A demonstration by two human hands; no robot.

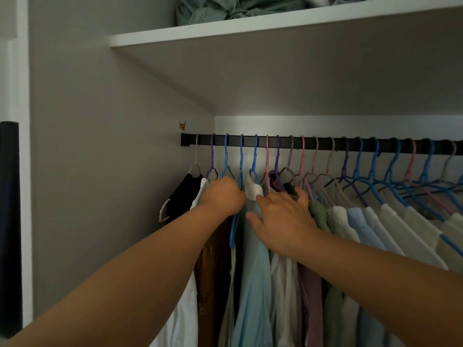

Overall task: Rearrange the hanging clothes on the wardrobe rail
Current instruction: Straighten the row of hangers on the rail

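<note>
A black rail (325, 144) runs across the wardrobe with several plastic hangers in blue, pink and purple. Shirts hang close together below it. My left hand (223, 195) is curled in a fist round the shoulder of a blue hanger (235, 229) near the rail's left end. My right hand (281, 222) lies spread with straight fingers against the clothes just to the right, touching a light blue shirt (253, 284) and the darker garments behind it. A black garment (183, 196) hangs furthest left.
A white shelf (250, 26) with folded green fabric (225, 8) sits above the rail. The grey side wall (100, 171) closes in on the left. Pale shirts (400, 229) on blue hangers fill the rail to the right.
</note>
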